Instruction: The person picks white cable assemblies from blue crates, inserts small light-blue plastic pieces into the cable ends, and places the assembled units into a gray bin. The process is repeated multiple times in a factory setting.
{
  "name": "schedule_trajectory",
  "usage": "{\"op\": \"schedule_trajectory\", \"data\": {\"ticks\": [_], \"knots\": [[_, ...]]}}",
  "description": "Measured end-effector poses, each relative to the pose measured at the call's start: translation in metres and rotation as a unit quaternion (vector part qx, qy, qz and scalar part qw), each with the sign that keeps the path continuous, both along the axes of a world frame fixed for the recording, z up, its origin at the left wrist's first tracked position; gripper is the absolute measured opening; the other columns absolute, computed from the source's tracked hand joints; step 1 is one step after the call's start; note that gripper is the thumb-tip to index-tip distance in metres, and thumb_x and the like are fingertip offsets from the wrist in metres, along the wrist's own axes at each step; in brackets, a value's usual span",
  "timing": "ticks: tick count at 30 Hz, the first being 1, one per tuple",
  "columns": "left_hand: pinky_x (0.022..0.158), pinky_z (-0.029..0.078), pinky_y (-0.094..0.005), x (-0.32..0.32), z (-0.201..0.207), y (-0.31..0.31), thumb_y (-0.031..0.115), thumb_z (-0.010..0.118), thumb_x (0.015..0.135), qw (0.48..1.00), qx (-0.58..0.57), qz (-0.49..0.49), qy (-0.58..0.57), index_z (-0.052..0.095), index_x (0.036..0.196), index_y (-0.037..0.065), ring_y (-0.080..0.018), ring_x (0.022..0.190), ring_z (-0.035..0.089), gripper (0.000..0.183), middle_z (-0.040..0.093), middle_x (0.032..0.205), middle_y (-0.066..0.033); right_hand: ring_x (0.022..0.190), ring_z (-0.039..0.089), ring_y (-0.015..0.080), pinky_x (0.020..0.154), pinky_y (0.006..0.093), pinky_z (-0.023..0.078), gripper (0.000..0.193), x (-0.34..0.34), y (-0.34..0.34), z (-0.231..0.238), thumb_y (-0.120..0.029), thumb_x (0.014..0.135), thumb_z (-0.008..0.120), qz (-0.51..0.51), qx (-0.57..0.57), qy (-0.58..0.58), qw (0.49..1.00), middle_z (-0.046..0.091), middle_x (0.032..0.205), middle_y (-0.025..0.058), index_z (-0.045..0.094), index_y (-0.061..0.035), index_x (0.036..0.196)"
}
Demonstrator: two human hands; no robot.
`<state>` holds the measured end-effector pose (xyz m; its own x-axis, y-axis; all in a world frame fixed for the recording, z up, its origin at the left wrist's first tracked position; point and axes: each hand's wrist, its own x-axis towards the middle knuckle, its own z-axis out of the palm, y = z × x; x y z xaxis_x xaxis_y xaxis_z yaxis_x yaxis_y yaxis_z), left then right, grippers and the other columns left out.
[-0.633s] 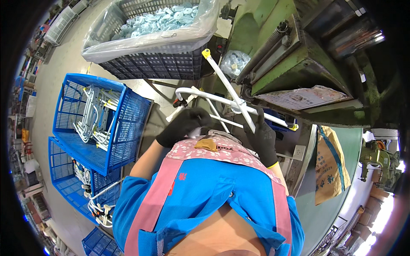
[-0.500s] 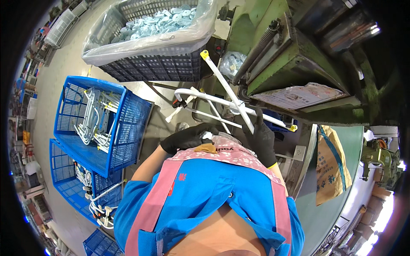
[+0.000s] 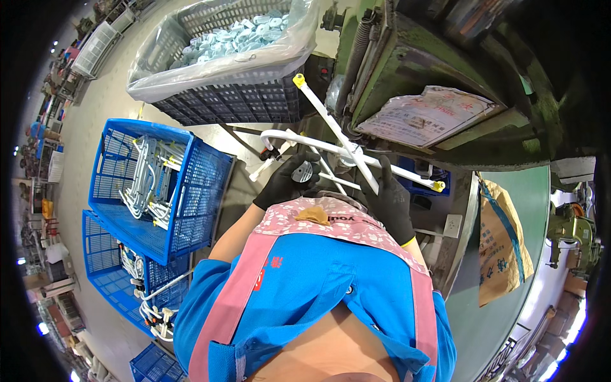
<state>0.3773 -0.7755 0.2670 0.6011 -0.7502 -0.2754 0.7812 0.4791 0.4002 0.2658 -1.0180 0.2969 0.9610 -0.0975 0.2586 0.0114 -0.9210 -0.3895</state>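
A white tube frame [image 3: 328,119] with yellow end caps stands crossed in front of me, below the green machine. My right hand [image 3: 389,207], in a black glove with a yellow cuff edge, is closed round its lower tubes near the crossing, the index finger stretched along them. My left hand [image 3: 283,184], also black-gloved, holds a small pale round plastic piece [image 3: 303,172] between thumb and fingers. It is left of the frame, close to a curved tube end with a black and orange fitting [image 3: 270,153]. Part of the frame behind my hands is hidden.
A dark crate [image 3: 223,102] lined with clear plastic holds many pale blue pieces. Blue baskets [image 3: 202,184] at the left contain more white tube frames. The green machine [image 3: 439,57] overhangs at upper right; a brown paper sack [image 3: 499,248] lies on the green table [image 3: 528,223].
My left hand has moved up and away from the apron, bringing the pale round piece toward the frame. My right hand keeps its grip on the tubes.
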Motion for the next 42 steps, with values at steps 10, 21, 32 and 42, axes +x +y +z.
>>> {"op": "schedule_trajectory", "data": {"ticks": [10, 21, 32, 42], "knots": [[0.085, 0.051, -0.0340, -0.002, 0.028, -0.006, 0.023, 0.054, 0.094, 0.998, 0.012, 0.001, -0.066, 0.046, 0.131, 0.007, -0.0208, 0.110, 0.058, 0.041, 0.058, 0.118, -0.0085, 0.060, 0.063, 0.0310, 0.049, 0.0389, 0.048, 0.084, 0.003, -0.003, 0.001, -0.028, 0.081, 0.071, 0.014, 0.026, -0.025, 0.999, 0.065, 0.080, 0.0132, 0.022, -0.0039, 0.144], [0.096, 0.046, -0.0371, 0.005, 0.054, -0.012, -0.008, 0.055, 0.074, 0.894, 0.181, -0.028, -0.409, 0.044, 0.124, 0.004, -0.0246, 0.117, 0.051, 0.052, 0.049, 0.126, -0.0142, 0.059, 0.060, 0.0276, 0.050, 0.0379, 0.046, 0.074, 0.002, -0.010, -0.002, -0.030, 0.078, 0.073, 0.035, 0.032, -0.054, 0.997, 0.063, 0.079, 0.0109, 0.037, -0.0054, 0.138], [0.085, 0.040, -0.0499, 0.009, 0.063, -0.067, 0.025, 0.070, 0.079, 0.470, 0.416, 0.124, -0.769, 0.052, 0.109, -0.001, -0.0418, 0.098, 0.052, 0.044, 0.055, 0.102, -0.0231, 0.059, 0.060, 0.0294, 0.053, 0.0390, 0.046, 0.038, 0.005, -0.013, 0.008, -0.024, 0.077, 0.072, 0.023, 0.102, -0.014, 0.994, 0.061, 0.073, 0.0109, 0.058, -0.0127, 0.111], [0.059, 0.041, -0.0442, 0.014, 0.057, -0.085, 0.036, 0.072, 0.081, 0.415, 0.413, 0.112, -0.803, 0.055, 0.092, 0.002, -0.0310, 0.064, 0.052, 0.040, 0.052, 0.070, -0.0136, 0.066, 0.063, 0.0303, 0.057, 0.0372, 0.049, 0.028, 0.008, -0.012, 0.010, -0.022, 0.079, 0.070, 0.038, 0.127, -0.057, 0.990, 0.063, 0.076, 0.0116, 0.062, -0.0140, 0.105]]}}
